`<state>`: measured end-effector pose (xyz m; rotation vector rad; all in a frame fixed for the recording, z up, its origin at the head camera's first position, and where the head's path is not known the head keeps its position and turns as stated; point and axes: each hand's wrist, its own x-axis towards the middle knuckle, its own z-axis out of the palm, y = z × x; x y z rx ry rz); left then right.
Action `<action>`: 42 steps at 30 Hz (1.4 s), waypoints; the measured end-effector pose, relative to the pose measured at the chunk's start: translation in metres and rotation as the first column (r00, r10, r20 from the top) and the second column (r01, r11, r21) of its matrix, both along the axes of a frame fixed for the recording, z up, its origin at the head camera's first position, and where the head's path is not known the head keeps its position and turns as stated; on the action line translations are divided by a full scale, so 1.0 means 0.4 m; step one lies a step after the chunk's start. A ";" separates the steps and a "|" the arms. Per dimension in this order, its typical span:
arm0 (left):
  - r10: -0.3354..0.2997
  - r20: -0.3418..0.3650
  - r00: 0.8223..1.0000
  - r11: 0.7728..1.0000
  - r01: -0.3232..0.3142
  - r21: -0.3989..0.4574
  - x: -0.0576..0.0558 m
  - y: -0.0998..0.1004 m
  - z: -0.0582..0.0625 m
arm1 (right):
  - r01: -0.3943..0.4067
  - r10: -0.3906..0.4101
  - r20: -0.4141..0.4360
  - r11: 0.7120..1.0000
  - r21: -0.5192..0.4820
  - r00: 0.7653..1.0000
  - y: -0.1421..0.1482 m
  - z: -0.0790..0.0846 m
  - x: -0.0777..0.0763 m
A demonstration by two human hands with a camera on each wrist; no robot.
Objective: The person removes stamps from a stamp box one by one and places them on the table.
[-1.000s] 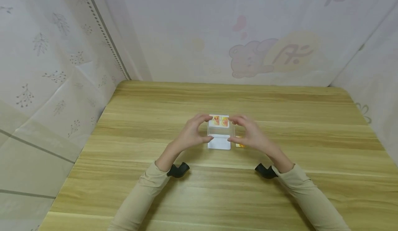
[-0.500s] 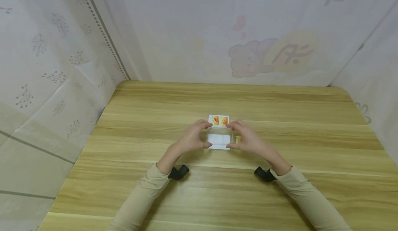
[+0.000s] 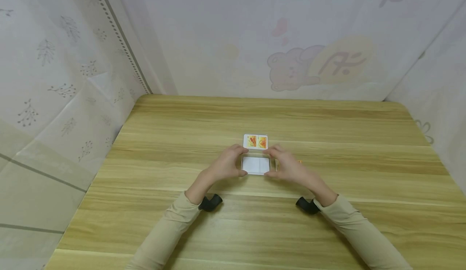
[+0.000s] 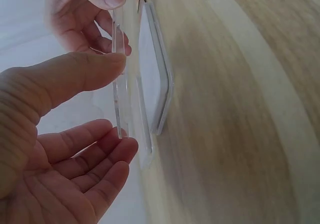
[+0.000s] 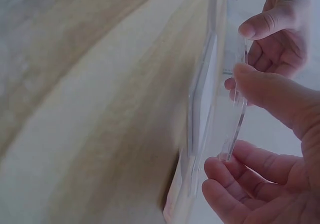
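Observation:
A thin clear plastic lid (image 4: 118,96) is held level between both hands, close over a white rectangular piece (image 3: 256,165) on the table. At its left end, my left hand (image 3: 225,165) pinches the lid between thumb and fingertips. My right hand (image 3: 289,165) grips the opposite end the same way. The right wrist view shows the lid (image 5: 239,116) edge-on, with a visible gap between it and the white slab (image 5: 202,98) below. Just beyond the lid lies a white card (image 3: 255,141) printed with two orange-yellow pictures.
An orange-yellow printed piece (image 3: 277,165) lies on the table, partly hidden beneath the right hand. A black curved fitting shows at each cuff, left fitting (image 3: 210,202) and right fitting (image 3: 308,205). The wooden table (image 3: 204,120) ends at a curtain (image 3: 218,60) behind.
Both hands have moved the clear lid slightly toward the person, from between the printed card and the white piece to over the white piece. The printed card has stayed put.

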<state>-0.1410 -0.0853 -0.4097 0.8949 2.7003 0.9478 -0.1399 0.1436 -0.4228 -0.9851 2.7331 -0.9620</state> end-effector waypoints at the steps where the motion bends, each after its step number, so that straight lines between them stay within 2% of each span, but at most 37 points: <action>1: -0.003 0.000 1.000 1.000 0.003 -0.001 0.000 0.000 -0.001 | 0.000 0.000 0.002 1.000 0.005 1.000 -0.001 -0.001 0.000; 16: 0.008 0.045 0.999 1.000 -0.007 -0.020 0.002 0.006 -0.006 | -0.015 0.015 0.023 1.000 0.025 1.000 -0.008 -0.010 -0.001; 34: 0.012 0.034 0.999 0.999 -0.010 -0.042 0.002 0.013 -0.021 | 0.004 -0.008 0.041 0.997 0.082 0.999 -0.020 -0.011 0.001; 42: 0.011 0.039 0.999 0.998 -0.009 -0.067 0.001 0.016 -0.016 | 0.012 -0.019 0.064 0.994 0.109 0.998 -0.025 -0.001 -0.001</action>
